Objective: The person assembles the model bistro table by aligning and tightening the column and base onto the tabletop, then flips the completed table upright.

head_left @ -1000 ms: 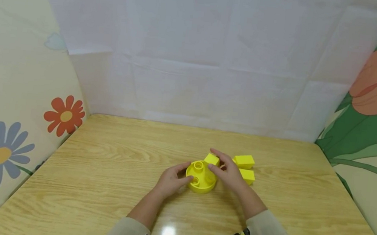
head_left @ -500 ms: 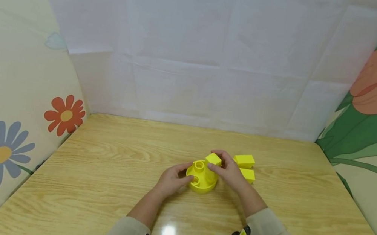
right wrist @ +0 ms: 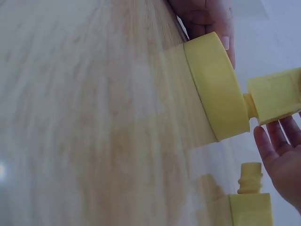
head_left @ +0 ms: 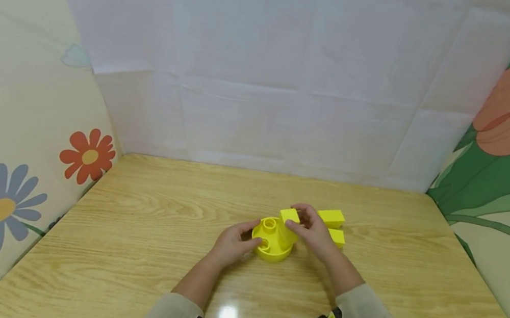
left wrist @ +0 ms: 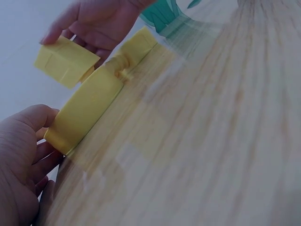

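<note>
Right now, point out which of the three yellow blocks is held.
The block in the right hand, stem toward the round base; the other two, the far block and the near block, lie on the table.

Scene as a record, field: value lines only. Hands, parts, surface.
left hand: grips edge of yellow round base
right hand: holds yellow block at base's right side, neck toward base
open sockets: two visible on base
spare blocks: two, far one and near one, lying right of base
surface: wood-grain table
</note>
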`<action>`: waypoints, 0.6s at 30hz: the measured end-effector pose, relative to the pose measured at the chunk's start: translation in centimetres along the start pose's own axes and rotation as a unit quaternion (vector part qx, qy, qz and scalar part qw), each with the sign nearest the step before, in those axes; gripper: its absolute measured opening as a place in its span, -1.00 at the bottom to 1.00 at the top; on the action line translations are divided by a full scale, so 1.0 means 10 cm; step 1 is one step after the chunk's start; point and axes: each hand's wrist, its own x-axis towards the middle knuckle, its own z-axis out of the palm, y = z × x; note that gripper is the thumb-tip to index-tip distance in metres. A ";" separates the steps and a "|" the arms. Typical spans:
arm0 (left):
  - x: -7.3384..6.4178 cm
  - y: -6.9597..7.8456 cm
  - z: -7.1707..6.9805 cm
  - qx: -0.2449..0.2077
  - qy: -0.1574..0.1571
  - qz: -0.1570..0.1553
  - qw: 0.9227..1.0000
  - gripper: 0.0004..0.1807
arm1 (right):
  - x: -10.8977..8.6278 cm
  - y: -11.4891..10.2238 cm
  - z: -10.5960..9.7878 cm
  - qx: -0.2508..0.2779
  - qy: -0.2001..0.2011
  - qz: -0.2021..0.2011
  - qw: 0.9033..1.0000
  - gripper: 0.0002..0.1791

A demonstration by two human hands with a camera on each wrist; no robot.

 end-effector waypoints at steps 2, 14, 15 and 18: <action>0.00 0.00 0.00 0.000 -0.001 -0.001 1.000 -0.45 | -0.01 0.01 0.00 -0.002 0.014 0.002 1.000 -0.51; 0.02 -0.04 0.00 0.001 -0.005 -0.008 1.000 -0.45 | -0.07 0.07 -0.06 0.036 0.027 -0.031 0.998 -0.57; 0.02 -0.04 0.00 0.002 -0.006 -0.008 1.000 -0.45 | -0.07 0.08 -0.06 0.029 0.030 -0.027 0.999 -0.55; 0.02 -0.03 0.00 -0.001 -0.005 -0.012 1.000 -0.45 | -0.08 0.09 -0.07 0.005 0.023 -0.018 1.000 -0.45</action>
